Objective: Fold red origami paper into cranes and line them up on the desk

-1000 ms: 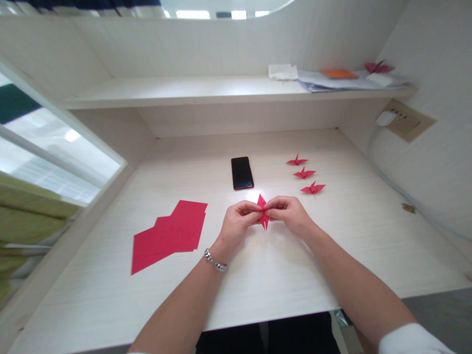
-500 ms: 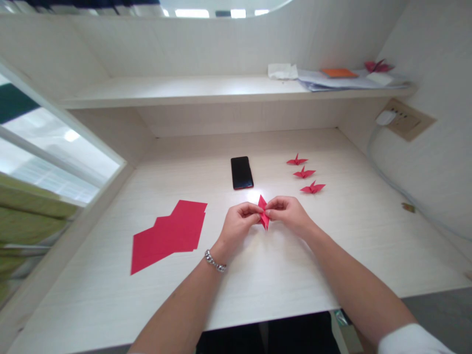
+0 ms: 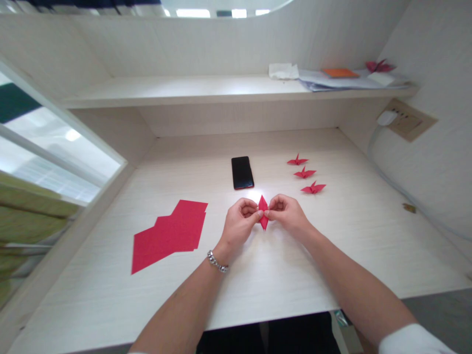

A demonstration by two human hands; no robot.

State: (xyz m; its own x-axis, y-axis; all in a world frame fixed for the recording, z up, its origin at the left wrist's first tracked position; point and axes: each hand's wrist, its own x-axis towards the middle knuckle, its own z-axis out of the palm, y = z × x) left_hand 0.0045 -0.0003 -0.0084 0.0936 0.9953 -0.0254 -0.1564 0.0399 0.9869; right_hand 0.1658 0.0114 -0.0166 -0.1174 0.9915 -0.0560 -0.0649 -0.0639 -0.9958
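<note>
A small piece of folded red origami paper (image 3: 263, 222), narrow and diamond-shaped, stands between my hands over the desk. My left hand (image 3: 241, 219), with a chain bracelet on its wrist, pinches the left edge with thumb and fingers. On the right edge, my right hand (image 3: 286, 213) grips it the same way, thumb towards me. Three finished red paper cranes sit in a column to the right: a far crane (image 3: 297, 160), a middle crane (image 3: 304, 172) and a near crane (image 3: 313, 188). Flat red paper sheets (image 3: 173, 231) overlap on the left.
A black phone (image 3: 242, 172) lies beyond my hands. The shelf (image 3: 177, 93) above holds a tissue (image 3: 283, 71), papers, an orange pad (image 3: 340, 73) and a larger red folded piece (image 3: 380, 66). A cable (image 3: 383, 171) runs from the wall socket (image 3: 410, 119) along the right side.
The folded paper has turned from slightly tilted to nearly upright, and its front now looks flatter. My thumbs have shifted a little on it. The other things stay put.
</note>
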